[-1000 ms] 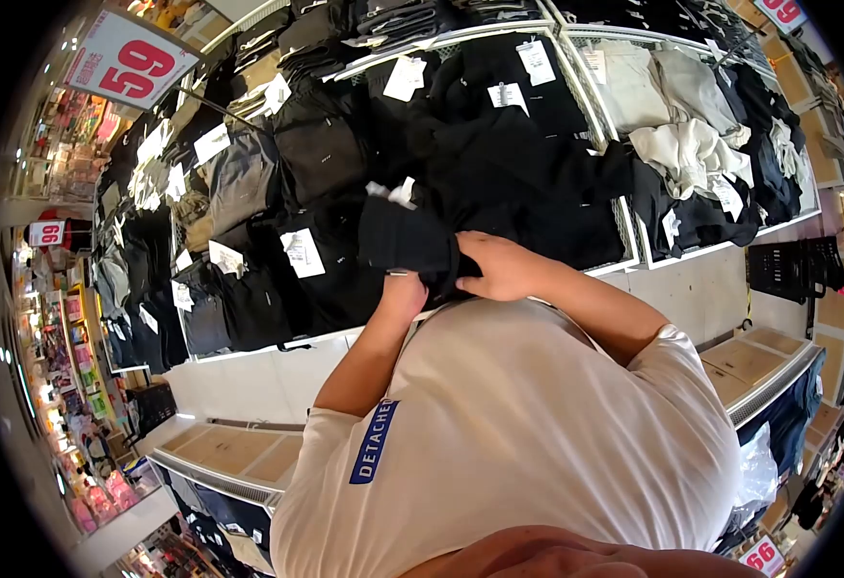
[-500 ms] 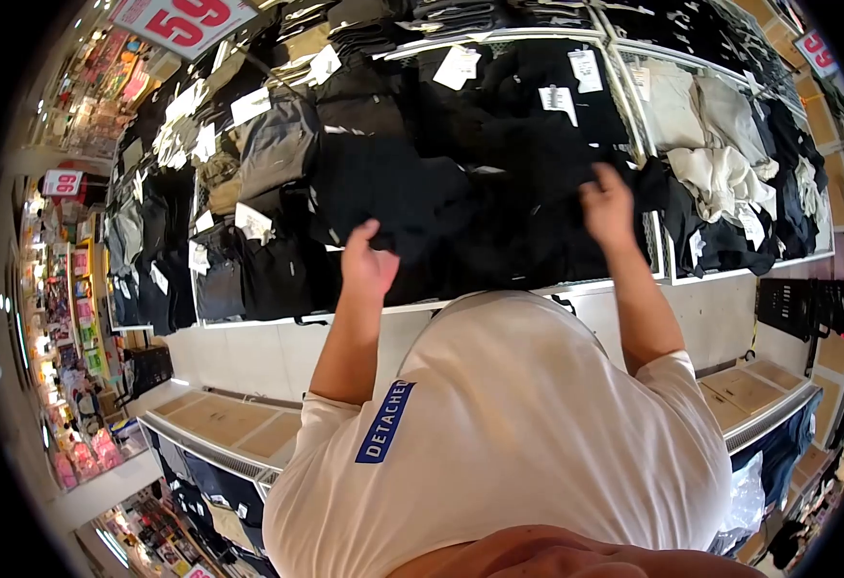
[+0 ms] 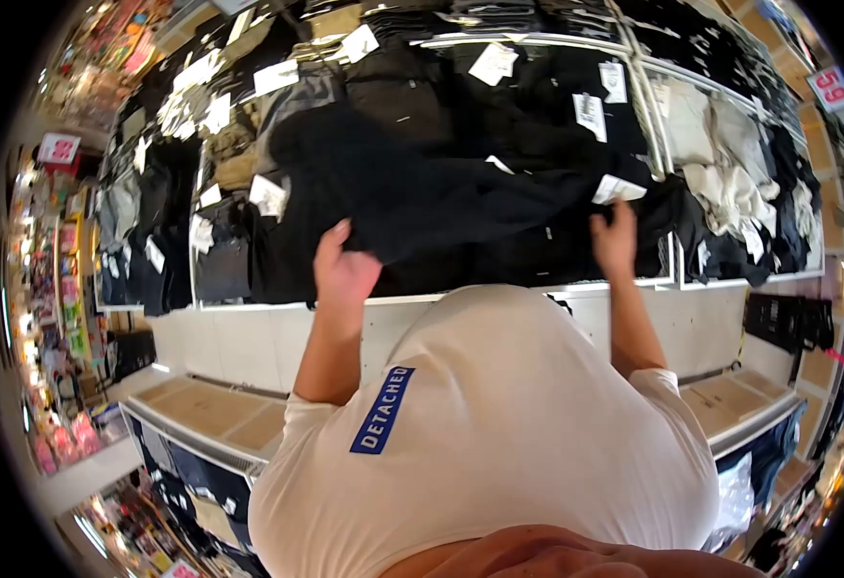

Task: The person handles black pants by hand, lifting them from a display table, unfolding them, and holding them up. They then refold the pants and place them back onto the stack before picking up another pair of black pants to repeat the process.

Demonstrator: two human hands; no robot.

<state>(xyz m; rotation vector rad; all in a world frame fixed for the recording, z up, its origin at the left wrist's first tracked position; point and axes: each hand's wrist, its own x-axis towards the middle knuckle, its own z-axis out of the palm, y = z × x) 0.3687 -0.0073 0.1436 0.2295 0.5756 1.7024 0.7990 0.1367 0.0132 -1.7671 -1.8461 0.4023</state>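
The left hand (image 3: pixel 343 270) is closed on one end of a black garment (image 3: pixel 422 193); the right hand (image 3: pixel 617 239) is closed on the opposite end, just below a white paper tag (image 3: pixel 619 189) fixed to the cloth. The garment is held spread between both hands, raised over the near edge of the display bin (image 3: pixel 499 289) and partly resting on the stock beneath it.

Handling, as judged: the cloth sags and folds between the grips, so it is taken to be soft, limp and light, with no stiffness of its own. It is not fragile; slip is judged unlikely on a matt knit. Hold is best taken at the two outer edges or corners, as now, so that the piece hangs flat; the tag should be left free.

Containers: the bin is divided by white rails into compartments. The compartment under the hands is filled with black folded garments bearing white tags. In the compartment to the right, cream garments (image 3: pixel 725 173) are heaped among dark ones. A price sign (image 3: pixel 831 87) is seen at the far right.
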